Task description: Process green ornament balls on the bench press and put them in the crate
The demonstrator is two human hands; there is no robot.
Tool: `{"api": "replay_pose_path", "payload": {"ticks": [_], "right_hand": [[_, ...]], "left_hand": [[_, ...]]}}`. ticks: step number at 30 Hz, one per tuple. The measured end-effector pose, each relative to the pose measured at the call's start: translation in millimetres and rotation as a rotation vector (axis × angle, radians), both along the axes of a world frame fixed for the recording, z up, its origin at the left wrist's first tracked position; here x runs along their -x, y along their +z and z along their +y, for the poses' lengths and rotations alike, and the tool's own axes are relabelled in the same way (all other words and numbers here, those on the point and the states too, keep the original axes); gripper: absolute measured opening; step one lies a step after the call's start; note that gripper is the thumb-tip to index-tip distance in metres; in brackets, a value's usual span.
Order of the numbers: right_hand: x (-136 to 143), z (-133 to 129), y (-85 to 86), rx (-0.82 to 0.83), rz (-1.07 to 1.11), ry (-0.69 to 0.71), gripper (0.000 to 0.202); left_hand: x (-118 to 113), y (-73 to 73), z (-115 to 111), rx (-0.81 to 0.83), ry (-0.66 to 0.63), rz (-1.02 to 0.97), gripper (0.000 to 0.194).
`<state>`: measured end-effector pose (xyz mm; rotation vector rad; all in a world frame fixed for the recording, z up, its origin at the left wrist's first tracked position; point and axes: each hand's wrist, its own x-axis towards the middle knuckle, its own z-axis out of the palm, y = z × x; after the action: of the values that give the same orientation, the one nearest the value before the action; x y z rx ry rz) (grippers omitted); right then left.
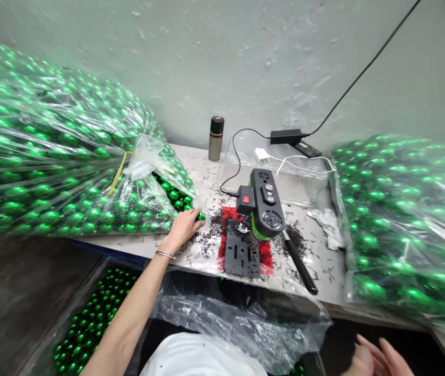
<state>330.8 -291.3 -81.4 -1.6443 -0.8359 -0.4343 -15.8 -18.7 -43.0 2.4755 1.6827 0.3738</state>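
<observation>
My left hand (185, 228), with a bangle at its wrist, reaches to the mouth of a large clear bag (69, 151) full of shiny green balls. Its fingertips close around one green ball (201, 215) at the bag's opening. My right hand (379, 359) is low at the right, below the table edge, fingers apart and nothing visible in it; the frame's bottom cuts it off. Between the hands stands a small black-and-green bench press (267, 203) with a long black lever (300, 263). Its slotted black base plate (242, 256) rests on a red mat (266, 258).
Small black bits (206, 243) litter the white table. Another bag of green balls (406, 230) stands at the right. Behind the press are a bottle (216, 138), a power adapter (286, 136) and a white glove (327, 228). Clear plastic (230, 318) hangs below the front edge.
</observation>
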Motion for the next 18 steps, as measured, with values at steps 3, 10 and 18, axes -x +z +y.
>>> {"api": "replay_pose_path", "payload": {"ticks": [3, 10, 18], "right_hand": [[25, 34, 44.1, -0.160, -0.155, 0.167, 0.043], [84, 101, 93.7, -0.396, -0.318, 0.471, 0.051], [100, 115, 101.1, -0.192, -0.226, 0.620, 0.052]], "left_hand": [[-2, 4.3, 3, 0.066, 0.050, -0.118, 0.032], [0, 20.9, -24, 0.282, 0.164, -0.837, 0.039], [-22, 23.7, -70, 0.686, 0.198, -1.624, 0.047]]}}
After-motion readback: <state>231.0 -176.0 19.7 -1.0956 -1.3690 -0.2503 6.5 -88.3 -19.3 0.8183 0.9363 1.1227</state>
